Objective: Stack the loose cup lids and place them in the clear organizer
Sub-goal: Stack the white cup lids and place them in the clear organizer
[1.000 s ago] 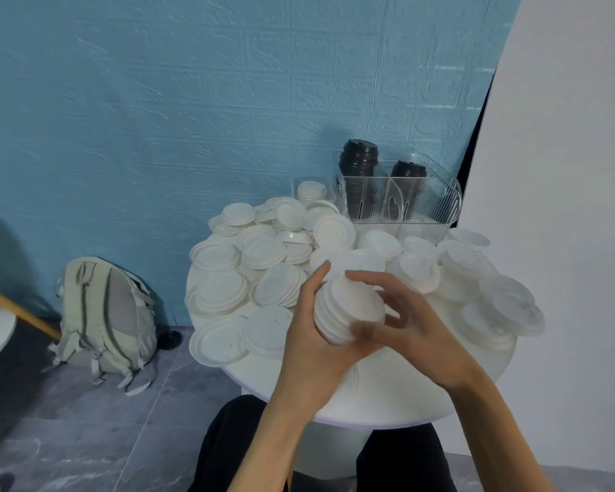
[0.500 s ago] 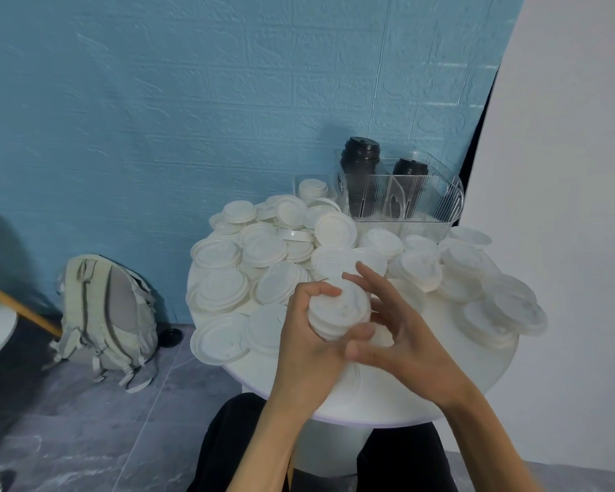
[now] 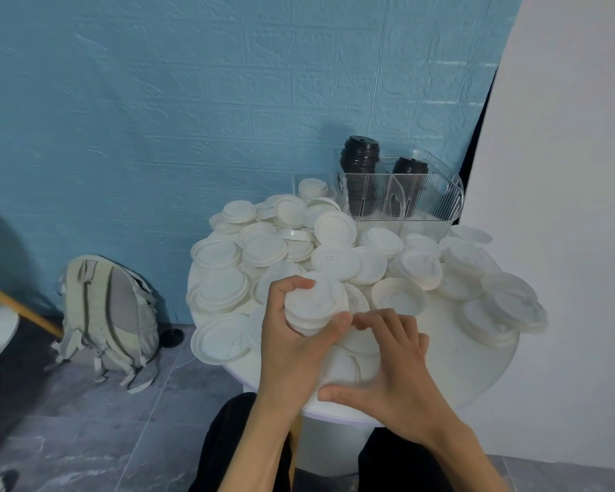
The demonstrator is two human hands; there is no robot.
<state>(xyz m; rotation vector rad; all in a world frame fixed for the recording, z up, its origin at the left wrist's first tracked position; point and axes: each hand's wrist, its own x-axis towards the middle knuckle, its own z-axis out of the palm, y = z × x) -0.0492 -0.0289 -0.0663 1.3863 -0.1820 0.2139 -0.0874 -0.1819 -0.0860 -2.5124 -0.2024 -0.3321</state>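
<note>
Grey backpack (image 3: 109,319) on floor against blue brick-pattern wall (image 3: 192,101), white panel (image 3: 565,207) right

You sit in a makeshift staging corner: blue brick-pattern wall panels (image 3: 192,101), a white backdrop board (image 3: 565,243), grey stone-look floor tiles (image 3: 86,438), a pale green backpack (image 3: 109,314) dropped beside the small round white table (image 3: 476,371).

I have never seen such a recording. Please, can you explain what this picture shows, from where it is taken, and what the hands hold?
There is no machine here. A person wears a camera on the head; it looks down at their own two hands. The left hand grips a stack of white lids. The right hand reaches with spread fingers to lids lying on the round white table. Many loose lids cover the table. At its back stands the clear organizer, with black lids inside. A backpack sits on the floor.
</note>
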